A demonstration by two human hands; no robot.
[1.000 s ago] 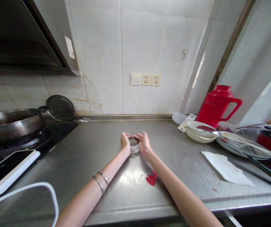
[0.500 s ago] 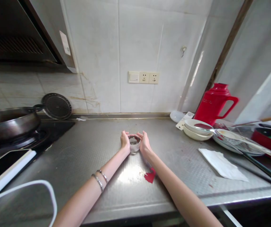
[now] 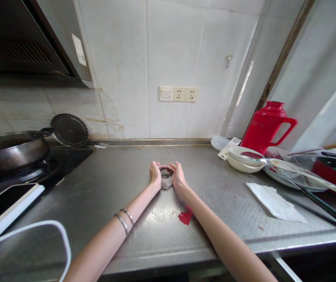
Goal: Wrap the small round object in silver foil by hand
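Observation:
A small clear glass cup with dark bits inside stands on the steel counter. My left hand curves round its left side, and my right hand cups the right side, so the glass is held between both palms. The fingers point away from me toward the wall. Two bracelets circle my left wrist. A torn red scrap lies by my right forearm, which hides part of it.
Left are a metal pan on the stove, a round dark lid, a phone-like device and a white cable. Right are a red thermos, stacked bowls, a white tissue and a red pan.
The view has tilted very slightly. Both hands stay round the glass cup, and nothing else has visibly moved.

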